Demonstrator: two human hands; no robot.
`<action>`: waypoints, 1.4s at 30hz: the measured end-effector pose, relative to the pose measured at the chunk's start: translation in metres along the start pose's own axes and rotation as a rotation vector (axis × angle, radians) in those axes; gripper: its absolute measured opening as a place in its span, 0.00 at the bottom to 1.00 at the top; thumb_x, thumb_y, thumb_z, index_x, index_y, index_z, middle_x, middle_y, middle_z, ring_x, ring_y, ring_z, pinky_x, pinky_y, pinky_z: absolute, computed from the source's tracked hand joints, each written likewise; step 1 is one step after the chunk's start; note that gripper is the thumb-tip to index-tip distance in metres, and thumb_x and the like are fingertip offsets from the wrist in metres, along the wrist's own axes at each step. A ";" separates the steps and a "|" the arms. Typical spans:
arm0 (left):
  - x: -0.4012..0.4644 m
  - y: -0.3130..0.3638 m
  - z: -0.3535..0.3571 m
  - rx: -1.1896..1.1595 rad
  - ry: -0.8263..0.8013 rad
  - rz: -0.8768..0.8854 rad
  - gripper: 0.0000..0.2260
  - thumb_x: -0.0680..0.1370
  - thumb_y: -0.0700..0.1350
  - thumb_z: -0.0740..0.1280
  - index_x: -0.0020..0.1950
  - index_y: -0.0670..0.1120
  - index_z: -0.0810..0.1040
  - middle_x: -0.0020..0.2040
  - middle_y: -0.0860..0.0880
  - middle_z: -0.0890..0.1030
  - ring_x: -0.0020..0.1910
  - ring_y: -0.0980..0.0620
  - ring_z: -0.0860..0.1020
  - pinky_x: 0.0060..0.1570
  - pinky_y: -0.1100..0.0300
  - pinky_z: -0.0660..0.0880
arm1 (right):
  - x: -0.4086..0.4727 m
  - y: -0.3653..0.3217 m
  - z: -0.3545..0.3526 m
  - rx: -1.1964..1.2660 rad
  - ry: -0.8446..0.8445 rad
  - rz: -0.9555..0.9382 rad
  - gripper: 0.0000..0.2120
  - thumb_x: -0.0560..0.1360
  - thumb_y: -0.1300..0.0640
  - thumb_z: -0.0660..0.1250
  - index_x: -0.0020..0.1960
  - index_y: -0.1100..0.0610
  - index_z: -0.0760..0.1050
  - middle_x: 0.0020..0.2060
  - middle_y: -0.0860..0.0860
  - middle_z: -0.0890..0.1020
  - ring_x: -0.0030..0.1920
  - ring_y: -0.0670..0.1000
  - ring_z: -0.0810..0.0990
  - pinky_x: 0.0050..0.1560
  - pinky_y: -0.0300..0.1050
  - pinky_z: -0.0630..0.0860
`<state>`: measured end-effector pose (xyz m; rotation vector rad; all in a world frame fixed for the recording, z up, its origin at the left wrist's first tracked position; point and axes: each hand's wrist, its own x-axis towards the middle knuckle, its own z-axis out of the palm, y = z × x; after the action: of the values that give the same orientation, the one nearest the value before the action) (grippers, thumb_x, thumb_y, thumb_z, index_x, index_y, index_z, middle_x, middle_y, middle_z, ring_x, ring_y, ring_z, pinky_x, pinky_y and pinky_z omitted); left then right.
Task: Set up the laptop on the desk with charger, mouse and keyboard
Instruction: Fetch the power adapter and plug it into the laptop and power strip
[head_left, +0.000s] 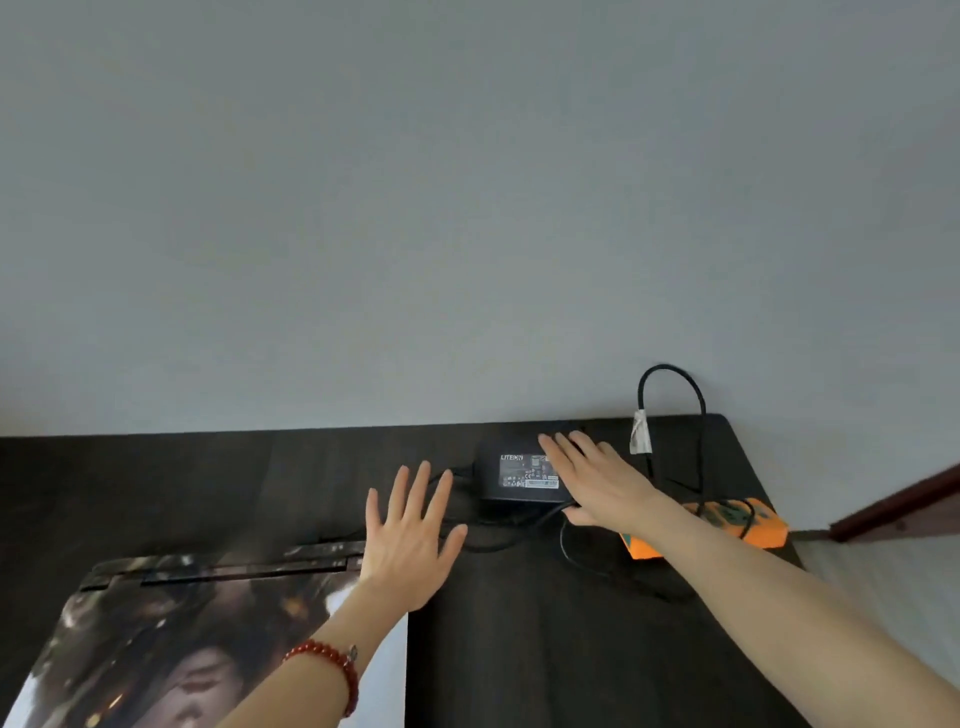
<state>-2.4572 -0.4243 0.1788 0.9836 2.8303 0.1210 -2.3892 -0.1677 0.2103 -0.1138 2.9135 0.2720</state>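
Charger brick (519, 475): black, rectangular, label side up with white print, lying flat near the far edge of the table (519, 649), toward its far right corner. Judged dense and rigid, smooth-cased; best taken across its short sides, not lifted by the leads. Cable (670, 395): thin, black, pliant, arching up at the far edge with a white tag, then looping loosely over the table; likely to snag if dragged.

Right hand (597, 478): fingers extended, palm down, resting on the brick's right end, gripping nothing. Left hand (410, 540): spread wide, empty, near the closed laptop (208, 623) at the near left. Orange power strip (727, 525) sits by the right edge.
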 end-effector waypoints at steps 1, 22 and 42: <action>0.002 -0.004 0.010 0.001 -0.020 -0.014 0.29 0.78 0.62 0.46 0.75 0.55 0.39 0.77 0.49 0.43 0.75 0.45 0.40 0.71 0.40 0.42 | 0.007 -0.001 0.008 0.017 -0.017 -0.011 0.44 0.73 0.46 0.64 0.74 0.62 0.40 0.73 0.60 0.58 0.72 0.60 0.57 0.64 0.57 0.66; 0.024 0.032 0.043 -0.096 -0.009 -0.062 0.29 0.78 0.54 0.55 0.76 0.48 0.47 0.77 0.46 0.46 0.75 0.43 0.42 0.70 0.37 0.45 | -0.079 -0.005 0.026 0.007 0.381 0.347 0.34 0.67 0.53 0.73 0.69 0.61 0.66 0.63 0.57 0.76 0.64 0.57 0.74 0.63 0.59 0.70; 0.015 0.136 0.023 -0.549 0.101 0.305 0.30 0.75 0.64 0.52 0.74 0.52 0.56 0.75 0.52 0.57 0.73 0.53 0.55 0.71 0.53 0.52 | -0.086 0.099 -0.007 1.339 0.257 0.779 0.05 0.74 0.57 0.67 0.43 0.54 0.81 0.31 0.48 0.81 0.35 0.43 0.76 0.38 0.38 0.71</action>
<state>-2.3819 -0.3076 0.1715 1.2704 2.4717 0.9415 -2.3164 -0.0670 0.2532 1.2088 2.5332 -1.6145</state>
